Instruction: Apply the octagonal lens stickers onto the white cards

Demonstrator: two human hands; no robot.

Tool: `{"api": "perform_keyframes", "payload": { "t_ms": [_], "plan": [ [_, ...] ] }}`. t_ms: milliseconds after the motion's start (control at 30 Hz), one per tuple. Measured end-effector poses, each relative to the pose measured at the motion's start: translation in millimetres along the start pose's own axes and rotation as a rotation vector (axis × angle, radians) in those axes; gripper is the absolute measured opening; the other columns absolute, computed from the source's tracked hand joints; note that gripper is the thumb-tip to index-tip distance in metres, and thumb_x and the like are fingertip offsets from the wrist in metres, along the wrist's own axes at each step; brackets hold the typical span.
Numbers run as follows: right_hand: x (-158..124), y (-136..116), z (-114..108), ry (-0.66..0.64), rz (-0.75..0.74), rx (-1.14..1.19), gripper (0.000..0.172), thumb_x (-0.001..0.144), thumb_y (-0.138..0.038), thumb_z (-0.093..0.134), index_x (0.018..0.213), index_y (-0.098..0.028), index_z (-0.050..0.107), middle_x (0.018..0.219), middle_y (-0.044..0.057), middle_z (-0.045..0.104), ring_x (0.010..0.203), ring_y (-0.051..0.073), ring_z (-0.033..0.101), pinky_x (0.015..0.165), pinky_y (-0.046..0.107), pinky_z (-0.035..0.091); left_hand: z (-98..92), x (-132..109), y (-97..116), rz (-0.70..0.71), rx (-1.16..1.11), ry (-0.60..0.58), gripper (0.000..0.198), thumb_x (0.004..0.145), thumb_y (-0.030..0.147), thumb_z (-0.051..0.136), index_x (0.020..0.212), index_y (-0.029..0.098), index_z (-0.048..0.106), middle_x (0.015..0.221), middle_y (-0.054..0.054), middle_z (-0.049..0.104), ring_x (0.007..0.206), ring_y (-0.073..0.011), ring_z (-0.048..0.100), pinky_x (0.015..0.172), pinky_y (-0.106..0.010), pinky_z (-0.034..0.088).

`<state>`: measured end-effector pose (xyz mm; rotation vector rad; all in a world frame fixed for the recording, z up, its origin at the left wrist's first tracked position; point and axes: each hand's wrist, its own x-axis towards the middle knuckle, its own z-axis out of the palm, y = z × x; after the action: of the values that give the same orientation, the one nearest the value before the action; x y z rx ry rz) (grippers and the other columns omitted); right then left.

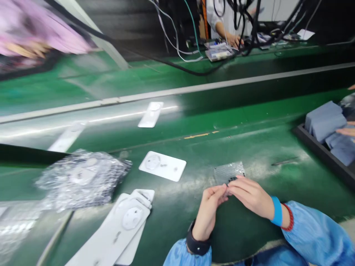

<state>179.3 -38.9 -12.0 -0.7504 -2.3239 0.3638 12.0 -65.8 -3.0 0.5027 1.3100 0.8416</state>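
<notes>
My left hand (209, 210), with a black wrist strap, and my right hand (251, 197), with a blue wristband and a red bead bracelet, meet above the green conveyor belt (249, 236). Their fingertips pinch a small clear dotted plastic bag (229, 173) with something dark at its lower edge. My fingers hide most of that dark item. To the left lie a white moulded plastic card (162, 166), a pile of silvery dotted bags (81, 181), and a stack of white moulded cards (116, 229).
Another white card (151, 114) lies farther up the belt. A black tray (321, 155) of blue-grey foam pieces stands at right, with a co-worker's hand (346, 131) over it. Across the belt, another person's hand (234, 41) works beside a small parts box (219, 51) under hanging cables.
</notes>
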Motion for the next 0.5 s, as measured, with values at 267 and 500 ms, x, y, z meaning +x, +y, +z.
{"api": "perform_keyframes", "payload": {
  "t_ms": [267, 500],
  "plan": [
    [-17.9, 8.5, 20.5, -0.005, 0.045, 0.071, 0.019, 0.099, -0.013, 0.041, 0.104, -0.016, 0.059, 0.102, 0.010, 0.071, 0.093, 0.018, 0.071, 0.088, 0.035, 0.060, -10.3, 0.4, -4.0, -0.164, 0.194, -0.029, 0.053, 0.074, 0.068, 0.063, 0.082, 0.016, 0.062, 0.085, -0.009, 0.075, 0.072, -0.0178, 0.073, 0.062, -0.025, 0.052],
    [-19.8, 19.0, 27.9, -0.118, 0.342, 0.304, 0.016, 0.097, -0.016, 0.042, 0.088, -0.022, 0.053, 0.089, 0.004, 0.067, 0.080, 0.014, 0.069, 0.073, 0.022, 0.059, -101.8, 55.2, 127.4, 0.008, 0.716, 0.166, 0.027, 0.092, 0.036, 0.060, 0.108, 0.014, 0.064, 0.103, -0.006, 0.068, 0.085, -0.0172, 0.067, 0.075, -0.036, 0.057]
  ]
}}
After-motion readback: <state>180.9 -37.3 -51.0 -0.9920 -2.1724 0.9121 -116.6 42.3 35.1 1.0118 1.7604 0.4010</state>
